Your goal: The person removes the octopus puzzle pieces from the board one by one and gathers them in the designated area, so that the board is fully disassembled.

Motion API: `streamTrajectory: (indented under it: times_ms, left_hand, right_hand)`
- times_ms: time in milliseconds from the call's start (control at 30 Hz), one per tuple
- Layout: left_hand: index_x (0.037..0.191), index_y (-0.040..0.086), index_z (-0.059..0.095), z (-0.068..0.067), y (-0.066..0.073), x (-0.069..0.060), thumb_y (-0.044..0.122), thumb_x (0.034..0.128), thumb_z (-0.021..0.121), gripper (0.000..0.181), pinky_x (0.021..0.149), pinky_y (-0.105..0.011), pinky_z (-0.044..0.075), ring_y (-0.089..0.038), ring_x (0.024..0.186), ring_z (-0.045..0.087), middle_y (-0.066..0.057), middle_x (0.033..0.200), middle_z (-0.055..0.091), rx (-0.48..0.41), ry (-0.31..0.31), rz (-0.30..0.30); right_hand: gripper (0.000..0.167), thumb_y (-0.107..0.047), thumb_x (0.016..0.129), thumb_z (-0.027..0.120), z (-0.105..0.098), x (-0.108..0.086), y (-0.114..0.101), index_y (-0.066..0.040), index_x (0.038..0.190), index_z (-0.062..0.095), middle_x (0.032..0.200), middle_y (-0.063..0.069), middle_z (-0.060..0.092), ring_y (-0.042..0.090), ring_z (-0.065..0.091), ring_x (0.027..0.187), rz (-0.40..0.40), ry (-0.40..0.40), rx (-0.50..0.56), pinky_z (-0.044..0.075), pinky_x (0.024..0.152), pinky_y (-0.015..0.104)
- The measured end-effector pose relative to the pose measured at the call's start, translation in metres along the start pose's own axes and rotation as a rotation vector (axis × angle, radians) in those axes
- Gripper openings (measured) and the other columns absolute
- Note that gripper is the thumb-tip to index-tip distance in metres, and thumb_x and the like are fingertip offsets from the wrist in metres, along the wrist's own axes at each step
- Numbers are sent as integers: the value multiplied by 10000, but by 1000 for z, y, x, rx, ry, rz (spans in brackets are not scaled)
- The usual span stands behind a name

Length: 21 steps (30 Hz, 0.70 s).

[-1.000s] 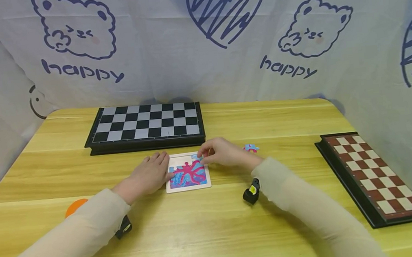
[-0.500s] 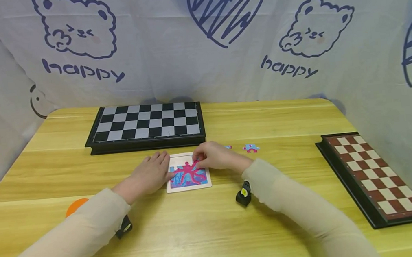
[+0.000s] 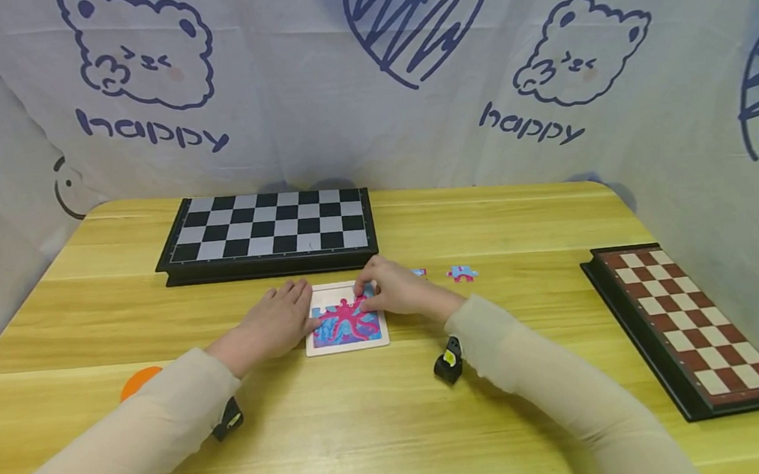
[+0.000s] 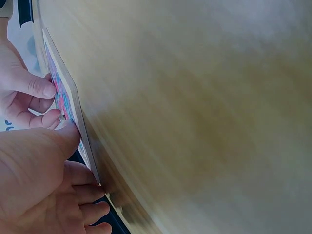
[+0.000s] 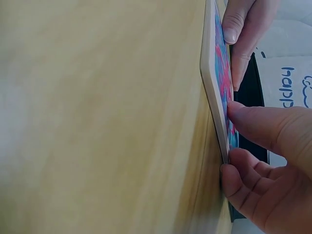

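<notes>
A small white-framed jigsaw puzzle [image 3: 347,332] with a pink octopus on blue and purple lies mid-table. Bare white backing shows in its upper left part. My left hand [image 3: 276,323] rests along the frame's left side, fingers stretched out and thumb on the picture's edge. Over the upper right corner, my right hand [image 3: 399,289] pinches a blue-and-pink puzzle piece [image 3: 368,291] between thumb and fingers; the fingers partly hide it. In the right wrist view, the right thumb [image 5: 253,122] touches the picture and curled fingertips meet the frame's edge.
Two loose puzzle pieces lie right of the frame: one in view [image 3: 462,273], the other partly behind the right hand. A black-and-white chessboard box [image 3: 270,228] stands behind, and a brown-and-white one [image 3: 692,322] at right. An orange disc [image 3: 140,381] is partly under the left sleeve.
My right hand has shifted slightly left over the puzzle's upper right corner, uncovering part of a loose piece behind it. The left hand has stayed in place.
</notes>
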<state>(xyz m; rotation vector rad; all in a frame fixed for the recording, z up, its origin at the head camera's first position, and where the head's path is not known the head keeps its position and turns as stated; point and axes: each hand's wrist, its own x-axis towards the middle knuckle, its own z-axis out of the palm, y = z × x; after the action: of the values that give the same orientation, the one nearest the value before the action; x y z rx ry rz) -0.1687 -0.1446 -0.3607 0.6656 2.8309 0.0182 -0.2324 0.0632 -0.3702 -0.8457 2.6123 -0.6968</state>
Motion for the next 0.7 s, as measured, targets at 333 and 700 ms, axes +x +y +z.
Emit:
streamTrajectory:
  times_ms: [333, 700]
  left_hand:
    - [1369, -125, 299, -1, 1, 0, 327, 980, 430, 611, 1046, -528, 218, -428, 1299, 249, -279, 1422, 278, -5, -3, -4]
    - [1373, -119, 297, -1, 1, 0, 336, 975, 440, 621, 1047, -526, 216, -427, 1301, 245, -275, 1424, 277, -5, -9, -15]
  right_hand:
    - [362, -178, 837, 694, 1, -2, 2, -82, 1160, 562, 982, 21, 473, 160, 479, 788, -31, 46, -4, 448, 682, 216]
    - [195, -76, 892, 607, -8, -5, 11, -137, 1071, 652, 842, 39, 532, 200, 487, 782, -25, 101, 186, 430, 643, 251]
